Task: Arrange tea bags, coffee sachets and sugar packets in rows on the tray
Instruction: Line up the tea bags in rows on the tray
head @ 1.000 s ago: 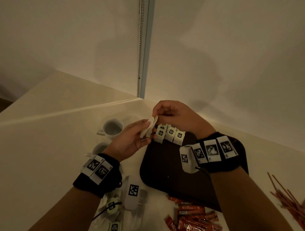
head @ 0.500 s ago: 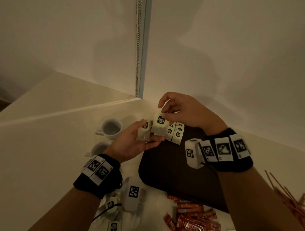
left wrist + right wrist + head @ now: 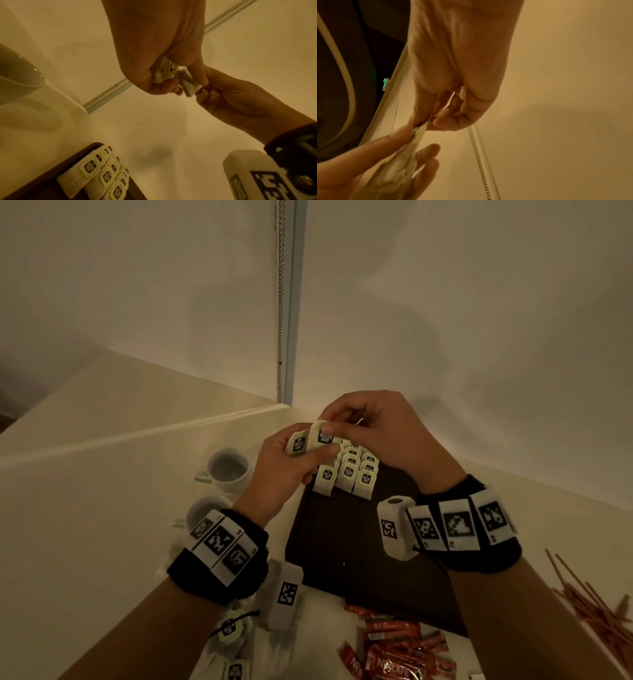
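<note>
above the far left corner of the tray [image 3: 346, 542], your two hands meet over a small clutch of tea bags [image 3: 310, 442]. your left hand [image 3: 284, 470] curls round them, two printed faces showing, and your right hand [image 3: 373, 426] pinches the upper edge of the nearer-right one between thumb and fingertips, as if peeling it off the bunch. just under them, three short columns of tea bags in rows [image 3: 349, 474] already sit on the tray's far left part, overlapped like tiles.

by my reading you're partway through the tea and nothing else has started: the red coffee sachets [image 3: 394, 652] lie heaped on the desk [image 3: 102, 542] off the tray's near edge, thin stick packets [image 3: 596, 607], probably sugar, are scattered off its right side, and more tea bags [image 3: 233, 628] wait near its near left corner.

most of the tray nearer you than the rows is bare, so there's room. two cups [image 3: 228, 469] stand close off the tray's left edge, and the wall corner is close behind it; mind your left elbow.
</note>
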The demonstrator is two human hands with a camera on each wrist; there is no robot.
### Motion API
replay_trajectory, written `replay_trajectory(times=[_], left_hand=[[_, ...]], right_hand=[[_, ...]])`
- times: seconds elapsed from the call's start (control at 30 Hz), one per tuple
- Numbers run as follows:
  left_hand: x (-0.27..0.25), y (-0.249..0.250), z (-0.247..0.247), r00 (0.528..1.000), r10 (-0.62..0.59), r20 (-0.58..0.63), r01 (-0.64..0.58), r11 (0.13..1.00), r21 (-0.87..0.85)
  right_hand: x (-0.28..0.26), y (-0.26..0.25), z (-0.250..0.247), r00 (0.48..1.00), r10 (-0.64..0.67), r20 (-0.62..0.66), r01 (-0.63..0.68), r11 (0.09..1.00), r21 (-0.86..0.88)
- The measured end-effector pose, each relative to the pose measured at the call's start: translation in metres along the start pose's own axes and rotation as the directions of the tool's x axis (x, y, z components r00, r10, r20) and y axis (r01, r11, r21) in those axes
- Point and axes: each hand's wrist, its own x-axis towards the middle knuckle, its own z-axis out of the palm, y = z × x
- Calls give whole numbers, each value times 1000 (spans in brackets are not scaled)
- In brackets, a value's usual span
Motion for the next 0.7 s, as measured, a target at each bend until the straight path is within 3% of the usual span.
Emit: replay_trajectory(times=[0.27, 0.47, 0.6, 0.7], left_hand=[[-1, -4, 3, 993, -54, 109, 66, 992, -106], [-5, -5, 4, 989, -107, 101, 121, 982, -142], [-3, -14, -1, 968, -242, 66, 249, 956, -154], [-2, -20, -13, 923, -384, 26, 376, 884, -277]], right_hand=[[-1, -7, -5, 998, -31, -55, 32, 999, 11], [-4, -4, -11, 996, -14, -93, 13, 1000, -5], [-11, 3, -12, 993, 7, -120, -7, 1000, -2], [-21, 26, -11, 990, 106, -87, -112, 992, -57]])
